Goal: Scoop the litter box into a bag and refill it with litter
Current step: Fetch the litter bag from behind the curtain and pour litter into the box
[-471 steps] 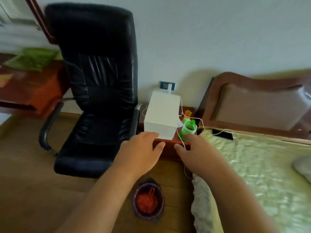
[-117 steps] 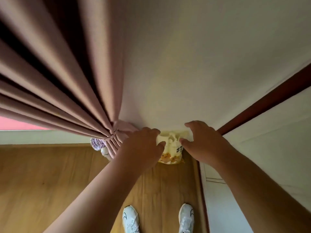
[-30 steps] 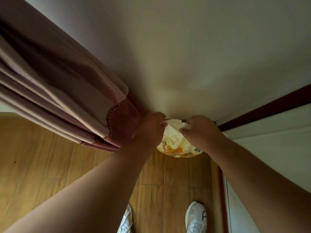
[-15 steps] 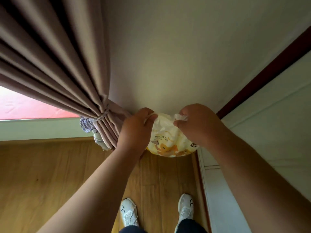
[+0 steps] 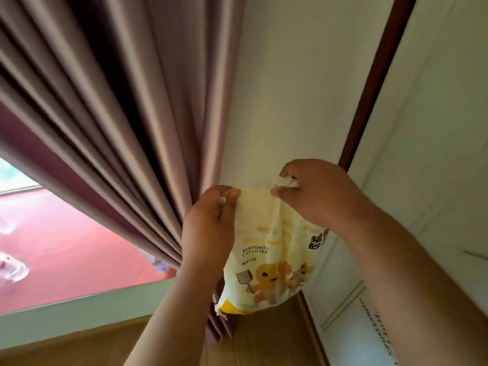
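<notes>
The left hand [image 5: 211, 223] pinches the top left corner of a pale yellow litter bag [image 5: 269, 262], thumb and fingers closed on the gathered edge, with a thin pale string or strip trapped under the thumb. The right hand [image 5: 317, 194] grips the top right corner, fingers curled round a crumpled wad of the bag's material. Between the two hands the upper edge of the bag is stretched fairly taut, and the bag hangs clear of the wooden floor [image 5: 79, 347], its rounded bottom bulging below the wrists. The print on its front reads "BENTONITE CAT LITTER", with smaller characters beneath too small to read, dark block characters on the right side partly hidden by the right forearm, and a cartoon orange cat beside a grey slotted scoop. The bag is held in a room corner: a plain cream wall [image 5: 290, 88] rises behind it, a pleated mauve curtain [image 5: 105, 101] hangs just beside the left hand, and a white cabinet door [image 5: 435, 128] with a dark brown frame strip [image 5: 369, 88] stands close on the right, leaving only a narrow gap around the bag. Lettering runs along the lower right of the door, cut off and not legible. To the left, past the curtain, a window [image 5: 66, 247] shows a red surface outside above a pale green sill [image 5: 79, 307].
</notes>
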